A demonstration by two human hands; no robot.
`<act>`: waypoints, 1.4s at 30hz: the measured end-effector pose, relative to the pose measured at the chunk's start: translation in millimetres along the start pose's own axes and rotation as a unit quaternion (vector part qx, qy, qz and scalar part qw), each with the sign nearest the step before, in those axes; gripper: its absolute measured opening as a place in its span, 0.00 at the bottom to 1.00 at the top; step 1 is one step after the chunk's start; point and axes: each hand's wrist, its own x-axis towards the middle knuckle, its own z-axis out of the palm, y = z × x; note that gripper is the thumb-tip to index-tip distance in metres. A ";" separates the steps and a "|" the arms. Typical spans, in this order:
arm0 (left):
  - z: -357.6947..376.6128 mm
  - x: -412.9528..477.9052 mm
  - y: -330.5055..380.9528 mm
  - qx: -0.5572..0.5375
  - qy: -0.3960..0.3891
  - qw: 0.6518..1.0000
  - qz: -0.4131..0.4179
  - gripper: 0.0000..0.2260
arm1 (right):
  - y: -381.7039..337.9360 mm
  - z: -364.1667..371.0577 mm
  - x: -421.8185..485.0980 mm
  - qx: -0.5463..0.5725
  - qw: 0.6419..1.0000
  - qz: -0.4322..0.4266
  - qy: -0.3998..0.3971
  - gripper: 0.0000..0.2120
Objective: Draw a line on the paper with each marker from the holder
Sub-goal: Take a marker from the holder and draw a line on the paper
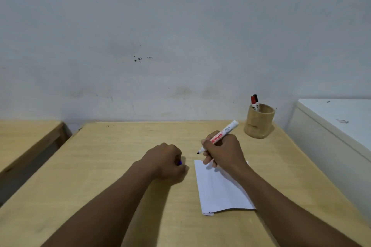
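Note:
My right hand point(222, 151) grips a white marker point(228, 129) with red lettering, uncapped, its dark tip pointing left just above the far edge of the white paper point(218, 192). The paper lies on the wooden table under my right forearm. My left hand point(166, 161) rests fisted on the table left of the paper, closed around a small blue cap point(179, 163) that peeks out between the fingers. A round wooden holder point(259, 121) stands at the table's far right with two markers point(254, 102) in it, one red-capped, one black-capped.
The wooden table point(112, 158) meets a grey wall at the back. A second wooden table point(24, 138) stands to the left across a gap. A white cabinet point(333, 126) sits close to the table's right edge.

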 end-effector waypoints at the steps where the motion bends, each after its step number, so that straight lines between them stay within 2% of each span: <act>1: 3.8 -1.0 1.1 -0.011 0.006 1.000 -0.005 0.16 | 5.9 3.9 -1.3 0.005 1.000 0.012 0.004 0.06; 4: 7.1 -1.1 1.5 -0.065 0.004 0.998 -0.028 0.19 | 22.3 8.8 -4.3 0.028 0.999 0.034 0.008 0.05; 7: 2.5 5.7 3.3 -0.110 -0.048 0.991 -0.057 0.31 | 30.5 9.0 -5.6 0.007 1.000 0.019 0.008 0.06; 11: 3.6 9.0 14.7 -0.065 -0.082 0.991 -0.080 0.43 | 32.3 9.3 -5.5 -0.028 1.000 0.003 -0.001 0.06; 13: 4.7 11.2 18.1 -0.034 -0.090 0.992 -0.082 0.44 | 33.9 9.1 -5.1 -0.035 0.999 -0.002 -0.007 0.06; 18: 3.6 14.6 19.8 -0.042 -0.111 0.988 -0.098 0.44 | 38.7 10.2 -2.5 -0.057 0.998 -0.010 -0.016 0.07; 26: -1.0 13.8 23.1 -0.054 -0.126 0.984 -0.113 0.44 | 41.3 7.2 -0.2 -0.016 0.999 0.012 -0.026 0.06; 29: -5.8 13.0 16.4 -0.107 -0.125 0.979 -0.119 0.39 | 35.4 3.8 3.5 0.067 0.997 0.046 0.016 0.07; 34: -11.5 10.8 -9.6 -0.234 -0.074 0.967 -0.074 0.10 | 14.8 -10.6 18.1 0.233 0.952 0.196 0.028 0.08; 37: -20.4 10.2 -8.2 -0.381 -0.002 0.923 -0.061 0.10 | 0.5 -24.2 29.8 0.282 0.936 0.206 0.051 0.07; 39: -31.6 14.8 3.3 -0.489 0.049 0.868 -0.074 0.14 | -13.4 -34.2 34.9 0.271 0.946 0.175 0.038 0.06; 42: -44.2 31.3 31.3 -0.610 0.074 0.784 -0.092 0.13 | -36.4 -48.1 35.4 0.285 0.949 0.132 -0.009 0.03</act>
